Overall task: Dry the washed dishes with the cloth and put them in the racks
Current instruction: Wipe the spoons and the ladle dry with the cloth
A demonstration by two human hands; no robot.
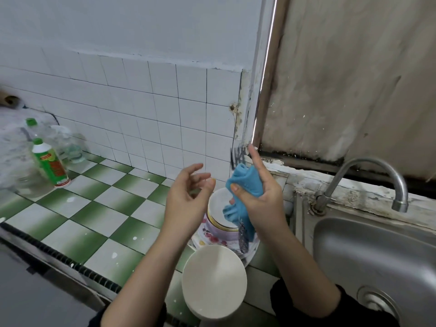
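My right hand [257,197] grips a blue cloth [245,182] above the counter; the cloth's tail hangs down over the dishes. My left hand [186,192] hovers beside it with loosely curled fingers and holds nothing. Below both hands a stack of dishes [219,223] stands on the tiled counter: white bowls on top of flower-patterned plates. A plain white plate [213,282] lies nearer me, at the counter's front. No rack is in view.
A steel sink [377,256] with a curved tap [368,175] is on the right. At the left stand a green-labelled detergent bottle [50,164] and clear plastic bottles [68,142]. The green-and-white tiled counter [94,208] stretches between them. A tiled wall rises behind.
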